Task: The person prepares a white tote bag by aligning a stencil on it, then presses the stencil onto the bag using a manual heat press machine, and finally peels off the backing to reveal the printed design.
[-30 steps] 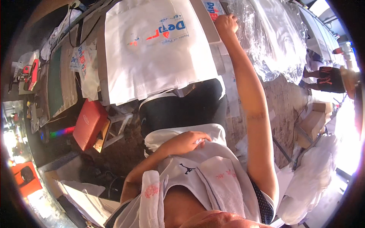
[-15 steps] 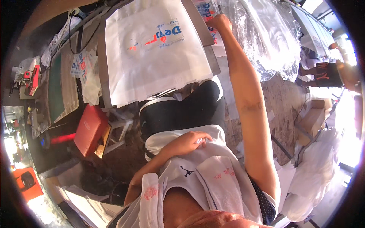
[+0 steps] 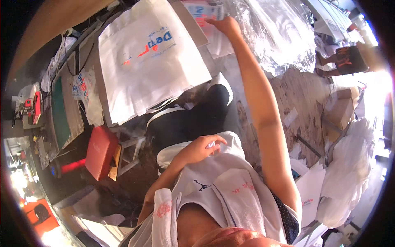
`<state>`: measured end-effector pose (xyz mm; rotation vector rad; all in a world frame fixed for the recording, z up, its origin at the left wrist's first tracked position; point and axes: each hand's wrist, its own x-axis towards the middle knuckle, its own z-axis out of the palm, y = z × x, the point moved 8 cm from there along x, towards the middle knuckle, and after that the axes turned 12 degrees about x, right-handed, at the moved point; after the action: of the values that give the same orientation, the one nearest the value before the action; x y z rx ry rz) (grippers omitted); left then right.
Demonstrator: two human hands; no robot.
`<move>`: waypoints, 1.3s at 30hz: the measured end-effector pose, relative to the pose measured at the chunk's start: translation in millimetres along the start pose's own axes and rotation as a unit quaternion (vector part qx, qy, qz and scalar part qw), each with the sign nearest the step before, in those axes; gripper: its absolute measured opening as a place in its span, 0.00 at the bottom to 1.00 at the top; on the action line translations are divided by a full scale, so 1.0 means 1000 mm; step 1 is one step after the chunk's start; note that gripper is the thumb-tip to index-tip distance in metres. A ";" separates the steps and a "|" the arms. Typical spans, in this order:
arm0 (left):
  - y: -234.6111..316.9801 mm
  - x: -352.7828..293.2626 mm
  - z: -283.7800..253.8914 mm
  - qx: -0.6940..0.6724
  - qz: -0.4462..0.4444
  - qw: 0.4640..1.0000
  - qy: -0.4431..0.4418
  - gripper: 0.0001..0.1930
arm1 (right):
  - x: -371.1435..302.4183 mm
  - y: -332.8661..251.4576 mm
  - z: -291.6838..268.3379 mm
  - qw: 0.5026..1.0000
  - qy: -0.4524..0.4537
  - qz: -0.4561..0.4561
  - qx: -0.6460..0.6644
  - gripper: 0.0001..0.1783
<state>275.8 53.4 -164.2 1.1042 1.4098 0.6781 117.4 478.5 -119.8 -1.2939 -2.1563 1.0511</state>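
Observation:
My right hand [image 3: 226, 27] is stretched far forward, fingers extended over a printed clear plastic bag [image 3: 220, 45] beside the board's edge. No grip on the bag shows. My left hand [image 3: 200, 149] rests against my shirt at the belly, fingers curled with a small white bit between them that I cannot make out. In front of me a stack of flat white printed bags [image 3: 144, 78] lies on a grey board [image 3: 190, 24], its near edge over my lap.
Clear plastic-wrapped packs [image 3: 277, 37] lie at the far right. A red padded stool [image 3: 101, 153] stands at left, near a green panel [image 3: 66, 103]. Another person's legs [image 3: 329, 66] show at the right. Cardboard boxes [image 3: 341, 105] and a white sack [image 3: 343, 177] sit on the right.
My right hand has moved left along the plastic bag, and its fingers now reach out straighter. The bag stack sits further left in view. My left hand has hardly moved.

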 end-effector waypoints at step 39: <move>0.008 0.011 0.012 0.029 0.054 0.998 0.018 0.14 | 0.047 -0.010 0.038 0.956 -0.151 -0.250 -0.005 0.26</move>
<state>290.3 63.9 -163.9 1.2262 1.4153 0.7427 63.6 502.3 -137.5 -0.5510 -2.5238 1.0661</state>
